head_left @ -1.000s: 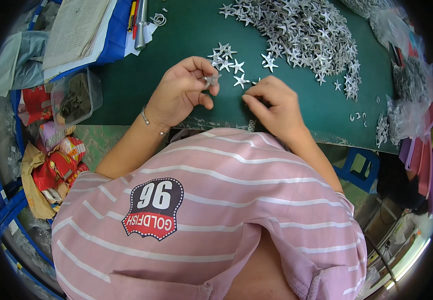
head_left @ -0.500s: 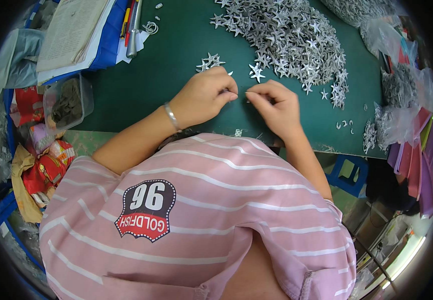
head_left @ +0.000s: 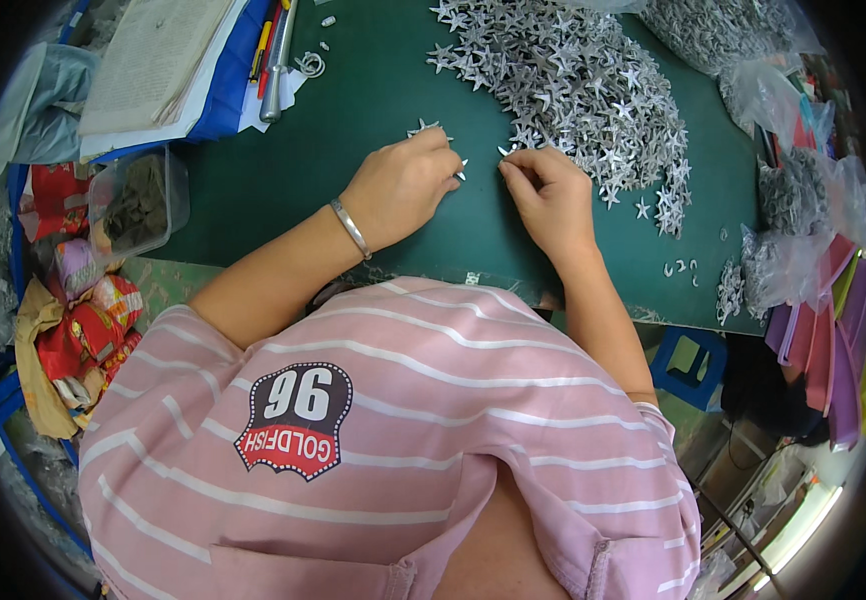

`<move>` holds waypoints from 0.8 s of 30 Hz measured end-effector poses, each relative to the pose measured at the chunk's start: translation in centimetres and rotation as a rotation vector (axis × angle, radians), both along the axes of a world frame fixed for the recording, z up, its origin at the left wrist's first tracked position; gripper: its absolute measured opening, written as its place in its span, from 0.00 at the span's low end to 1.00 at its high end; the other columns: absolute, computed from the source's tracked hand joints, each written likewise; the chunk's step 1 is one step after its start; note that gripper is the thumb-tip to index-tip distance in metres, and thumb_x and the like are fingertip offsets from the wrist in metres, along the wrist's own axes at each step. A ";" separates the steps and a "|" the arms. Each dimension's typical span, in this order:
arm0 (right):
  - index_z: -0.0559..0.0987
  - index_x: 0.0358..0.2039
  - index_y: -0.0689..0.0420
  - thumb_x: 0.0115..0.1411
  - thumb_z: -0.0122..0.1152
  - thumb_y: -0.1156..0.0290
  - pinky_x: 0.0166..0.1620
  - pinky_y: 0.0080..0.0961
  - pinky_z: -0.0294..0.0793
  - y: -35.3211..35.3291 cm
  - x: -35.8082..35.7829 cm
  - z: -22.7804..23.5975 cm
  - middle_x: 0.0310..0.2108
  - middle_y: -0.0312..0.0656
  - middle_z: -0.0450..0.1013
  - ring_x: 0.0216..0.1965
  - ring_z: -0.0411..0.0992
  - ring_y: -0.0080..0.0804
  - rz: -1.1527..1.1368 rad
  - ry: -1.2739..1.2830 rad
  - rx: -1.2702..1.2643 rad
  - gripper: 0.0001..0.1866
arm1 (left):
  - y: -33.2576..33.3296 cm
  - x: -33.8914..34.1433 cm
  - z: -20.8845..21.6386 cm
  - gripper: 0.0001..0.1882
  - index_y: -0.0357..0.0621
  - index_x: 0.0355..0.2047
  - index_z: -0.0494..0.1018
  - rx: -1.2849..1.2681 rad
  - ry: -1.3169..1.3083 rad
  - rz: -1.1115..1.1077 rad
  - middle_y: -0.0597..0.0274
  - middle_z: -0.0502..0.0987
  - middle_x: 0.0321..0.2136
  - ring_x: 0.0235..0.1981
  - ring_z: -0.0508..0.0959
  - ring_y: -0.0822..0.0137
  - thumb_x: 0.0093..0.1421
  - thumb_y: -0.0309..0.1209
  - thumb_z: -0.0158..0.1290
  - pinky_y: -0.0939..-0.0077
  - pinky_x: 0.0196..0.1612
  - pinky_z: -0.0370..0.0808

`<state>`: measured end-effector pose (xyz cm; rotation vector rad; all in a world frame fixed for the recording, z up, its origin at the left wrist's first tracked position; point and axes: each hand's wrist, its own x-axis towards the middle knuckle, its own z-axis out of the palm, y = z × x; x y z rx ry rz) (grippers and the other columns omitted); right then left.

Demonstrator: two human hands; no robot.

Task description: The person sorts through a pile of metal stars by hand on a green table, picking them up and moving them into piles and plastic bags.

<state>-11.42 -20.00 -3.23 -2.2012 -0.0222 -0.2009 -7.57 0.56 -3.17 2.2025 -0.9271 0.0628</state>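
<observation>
My left hand (head_left: pixel 405 187), a silver bangle at its wrist, is closed above the green table with its fingers bent. Two pale points of a small silver starfish piece (head_left: pixel 463 168) stick out past its fingertips; the rest is hidden. To its right, my right hand (head_left: pixel 555 198) has thumb and forefinger drawn together. One bright tip of another silver starfish piece (head_left: pixel 503 152) shows at those fingertips, the hand covering most of it. Behind my left hand, a few more starfish pieces (head_left: pixel 431 128) are partly covered. A large heap of the same pieces (head_left: pixel 593 90) spreads beyond my right hand.
Papers and a blue folder (head_left: pixel 218 100) lie at the far left, with pens and a metal rod (head_left: pixel 275 80) beside them. A clear plastic tub (head_left: pixel 161 215) stands nearer. Bagged silver pieces (head_left: pixel 793 195) line the right. A blue stool (head_left: pixel 691 365) is below the table edge.
Both hands have shifted slightly away from my body and apart. My right fingertips now cover most of the starfish piece that lay open on the table. The view has tilted a little.
</observation>
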 end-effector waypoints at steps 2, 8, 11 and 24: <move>0.80 0.28 0.62 0.53 0.64 0.75 0.26 0.18 0.66 -1.3 -0.2 0.3 0.21 0.34 0.71 0.24 0.68 0.20 -0.035 0.211 0.520 0.04 | 0.3 -0.2 -0.2 0.06 0.38 0.28 0.75 -0.026 -0.033 -0.018 0.55 0.72 0.28 0.29 0.75 0.55 0.49 0.22 0.59 0.67 0.33 0.74; 0.80 0.34 0.62 0.55 0.60 0.77 0.26 0.23 0.70 -1.7 0.4 0.7 0.23 0.37 0.73 0.23 0.71 0.30 0.000 0.197 0.513 0.06 | 0.4 -0.1 -0.6 0.06 0.38 0.26 0.73 -0.095 -0.051 -0.030 0.56 0.71 0.27 0.28 0.75 0.55 0.49 0.21 0.60 0.67 0.32 0.73; 0.80 0.37 0.58 0.54 0.62 0.74 0.34 0.35 0.75 -0.4 0.9 0.3 0.28 0.49 0.74 0.30 0.75 0.46 0.070 -0.136 -0.265 0.10 | 0.8 0.3 -0.4 0.06 0.38 0.26 0.73 -0.148 0.059 -0.069 0.56 0.72 0.27 0.28 0.75 0.56 0.49 0.21 0.59 0.68 0.32 0.73; 0.79 0.33 0.59 0.52 0.65 0.80 0.31 0.22 0.71 -0.9 -0.8 0.8 0.28 0.36 0.72 0.28 0.72 0.25 0.177 0.208 0.117 0.07 | 3.5 -1.2 1.4 0.07 0.38 0.31 0.74 -0.444 0.832 -0.072 0.63 0.77 0.29 0.26 0.74 0.76 0.51 0.17 0.57 0.82 0.27 0.69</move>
